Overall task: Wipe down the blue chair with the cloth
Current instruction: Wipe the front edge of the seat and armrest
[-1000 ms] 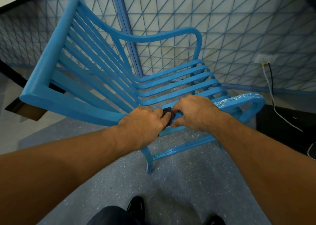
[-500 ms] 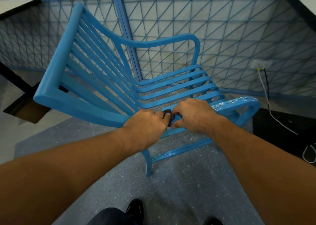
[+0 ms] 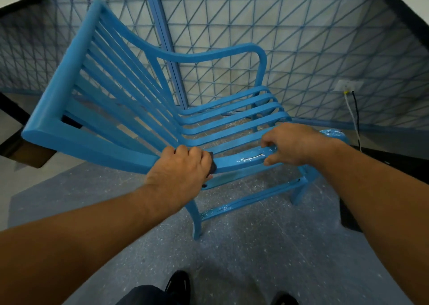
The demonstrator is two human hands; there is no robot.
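A blue slatted chair (image 3: pixel 111 109) with curved armrests stands in front of me, its back to the left. My left hand (image 3: pixel 181 170) grips a small dark cloth (image 3: pixel 211 165) against the near armrest (image 3: pixel 241 159), where it meets the backrest; only a dark edge of the cloth shows past the fingers. Farther right on the same armrest, my right hand (image 3: pixel 292 143) curls over the rail with the thumb underneath. The stretch of armrest between the hands shines wet.
A blue lattice fence (image 3: pixel 290 38) runs behind the chair. At the right, a wall socket (image 3: pixel 349 85) has cables hanging down beside a dark object (image 3: pixel 394 163). The floor is grey speckled stone. My shoes (image 3: pixel 178 283) show at the bottom edge.
My hands were together on the cloth at mid-armrest. Now they are apart: the left keeps the cloth and has slid left, the right has moved right along the rail.
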